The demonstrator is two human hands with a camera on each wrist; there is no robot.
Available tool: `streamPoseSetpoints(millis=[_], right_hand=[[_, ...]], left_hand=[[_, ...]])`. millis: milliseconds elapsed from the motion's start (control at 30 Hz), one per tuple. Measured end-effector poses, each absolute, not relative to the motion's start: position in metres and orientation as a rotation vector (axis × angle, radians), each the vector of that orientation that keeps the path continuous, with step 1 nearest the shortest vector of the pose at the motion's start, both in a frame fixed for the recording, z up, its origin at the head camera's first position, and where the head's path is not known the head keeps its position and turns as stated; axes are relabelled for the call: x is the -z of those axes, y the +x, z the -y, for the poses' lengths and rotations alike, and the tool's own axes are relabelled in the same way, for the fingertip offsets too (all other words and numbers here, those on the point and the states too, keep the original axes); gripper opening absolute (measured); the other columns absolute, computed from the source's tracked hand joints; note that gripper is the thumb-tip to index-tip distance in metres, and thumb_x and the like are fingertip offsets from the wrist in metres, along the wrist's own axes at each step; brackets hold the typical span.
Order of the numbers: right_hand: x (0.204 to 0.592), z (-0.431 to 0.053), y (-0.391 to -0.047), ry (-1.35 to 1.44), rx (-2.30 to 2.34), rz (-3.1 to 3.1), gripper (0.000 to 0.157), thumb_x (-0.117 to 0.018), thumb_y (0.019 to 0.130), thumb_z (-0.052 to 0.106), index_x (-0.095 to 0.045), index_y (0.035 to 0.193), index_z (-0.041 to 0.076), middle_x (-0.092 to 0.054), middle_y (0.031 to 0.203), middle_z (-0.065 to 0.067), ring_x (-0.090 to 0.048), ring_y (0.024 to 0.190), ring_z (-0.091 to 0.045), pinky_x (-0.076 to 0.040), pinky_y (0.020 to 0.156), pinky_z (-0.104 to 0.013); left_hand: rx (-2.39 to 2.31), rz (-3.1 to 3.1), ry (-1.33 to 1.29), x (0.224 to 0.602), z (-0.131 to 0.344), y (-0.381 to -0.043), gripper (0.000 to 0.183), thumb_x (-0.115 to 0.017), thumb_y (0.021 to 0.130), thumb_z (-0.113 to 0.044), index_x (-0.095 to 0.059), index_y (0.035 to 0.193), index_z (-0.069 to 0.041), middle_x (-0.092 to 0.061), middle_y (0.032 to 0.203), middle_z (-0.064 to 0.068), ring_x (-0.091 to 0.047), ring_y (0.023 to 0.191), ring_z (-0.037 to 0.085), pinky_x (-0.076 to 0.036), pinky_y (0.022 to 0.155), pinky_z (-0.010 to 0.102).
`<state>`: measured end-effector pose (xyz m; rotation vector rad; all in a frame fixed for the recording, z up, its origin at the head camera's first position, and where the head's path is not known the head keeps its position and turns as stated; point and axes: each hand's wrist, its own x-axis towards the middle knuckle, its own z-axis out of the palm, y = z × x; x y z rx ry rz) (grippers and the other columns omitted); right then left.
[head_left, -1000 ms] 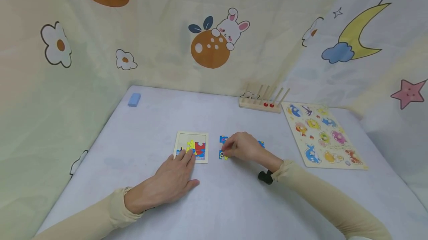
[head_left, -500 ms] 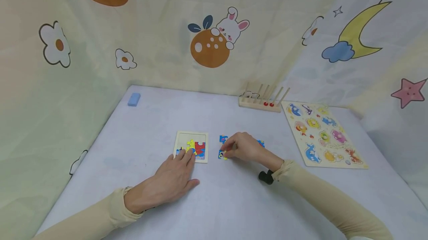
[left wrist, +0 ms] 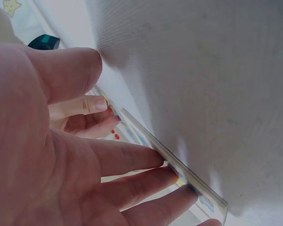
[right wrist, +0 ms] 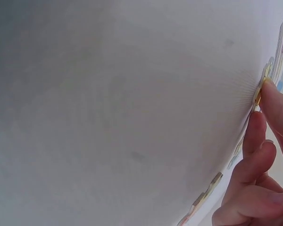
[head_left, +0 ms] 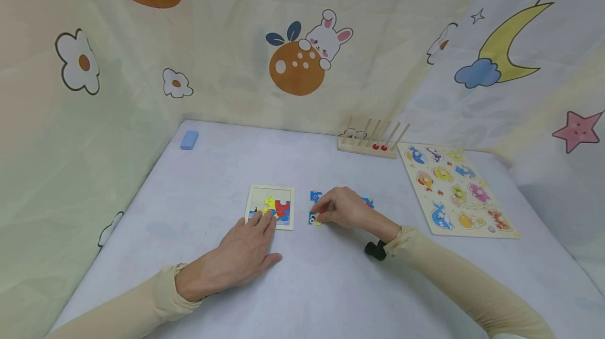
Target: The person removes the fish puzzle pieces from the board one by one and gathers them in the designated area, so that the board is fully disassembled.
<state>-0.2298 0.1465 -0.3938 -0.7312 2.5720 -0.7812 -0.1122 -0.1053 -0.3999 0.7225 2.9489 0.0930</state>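
A small wooden jigsaw tray [head_left: 271, 188] lies on the table, partly filled with yellow, red and blue pieces. My left hand [head_left: 238, 255] rests its outstretched fingertips on the tray's near part, hiding some of it. In the left wrist view the fingers reach over the tray's edge [left wrist: 179, 165]. To the right, my right hand [head_left: 342, 208] pinches a blue and yellow puzzle piece [head_left: 312, 219] at table level. Thumb and finger meet at this piece [right wrist: 258, 96] in the right wrist view. A blue piece [head_left: 315, 196] lies just beyond, and a blue-red piece [head_left: 369, 202] shows behind the hand.
A wooden peg rack [head_left: 367, 148] with red beads stands at the back. An animal knob-puzzle board [head_left: 456, 192] lies at the right. A blue block [head_left: 189, 140] sits at the far left. Printed fabric [head_left: 227, 66] walls the table's back and sides.
My right hand's fingertips and the pinched puzzle piece have shifted very slightly to the left. The left hand stays in place on the tray.
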Motion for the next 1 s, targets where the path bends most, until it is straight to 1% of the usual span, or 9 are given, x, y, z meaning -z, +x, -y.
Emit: streamPoseSetpoints(millis=[300, 500, 700, 1000], right_hand=[[0.393, -0.148, -0.231, -0.748, 0.768, -2.575, 0.014, -0.083, 0.086, 0.014, -0.083, 0.1, 0.017, -0.073, 0.084, 0.004, -0.06, 0.065, -0.007, -0.048, 0.062, -0.023], [0.385, -0.139, -0.234, -0.845, 0.691, -2.656, 0.017, -0.079, 0.089, 0.019, -0.082, 0.106, 0.016, -0.074, 0.085, 0.006, -0.055, 0.063, -0.008, -0.044, 0.059, -0.022], [0.376, -0.106, -0.242, -0.891, 0.546, -2.704, 0.021, -0.076, 0.093, 0.025, -0.08, 0.113, 0.018, -0.075, 0.095, 0.003, -0.058, 0.076, -0.012, -0.046, 0.066, -0.023], [0.372, -0.057, -0.258, -0.885, 0.509, -2.652, 0.02, -0.075, 0.094, 0.025, -0.079, 0.112, 0.016, -0.076, 0.097, 0.001, -0.061, 0.088, -0.014, -0.047, 0.072, -0.025]], left_hand=[[-0.069, -2.939, 0.706, 0.402, 0.105, -0.115, 0.077, -0.062, 0.097, -0.053, -0.048, 0.148, 0.004, -0.047, 0.157, 0.017, -0.046, 0.146, 0.037, -0.045, 0.11, 0.057], [-0.073, -2.945, 0.721, 0.401, 0.106, -0.114, 0.077, -0.062, 0.098, -0.052, -0.048, 0.147, 0.005, -0.048, 0.157, 0.018, -0.047, 0.145, 0.038, -0.045, 0.109, 0.057], [-0.047, -2.948, 0.725, 0.4, 0.107, -0.115, 0.077, -0.061, 0.098, -0.053, -0.049, 0.148, 0.004, -0.048, 0.157, 0.017, -0.047, 0.144, 0.037, -0.046, 0.109, 0.056], [-0.035, -2.939, 0.73, 0.4, 0.107, -0.115, 0.078, -0.062, 0.097, -0.054, -0.049, 0.148, 0.003, -0.049, 0.156, 0.016, -0.047, 0.143, 0.037, -0.047, 0.109, 0.055]])
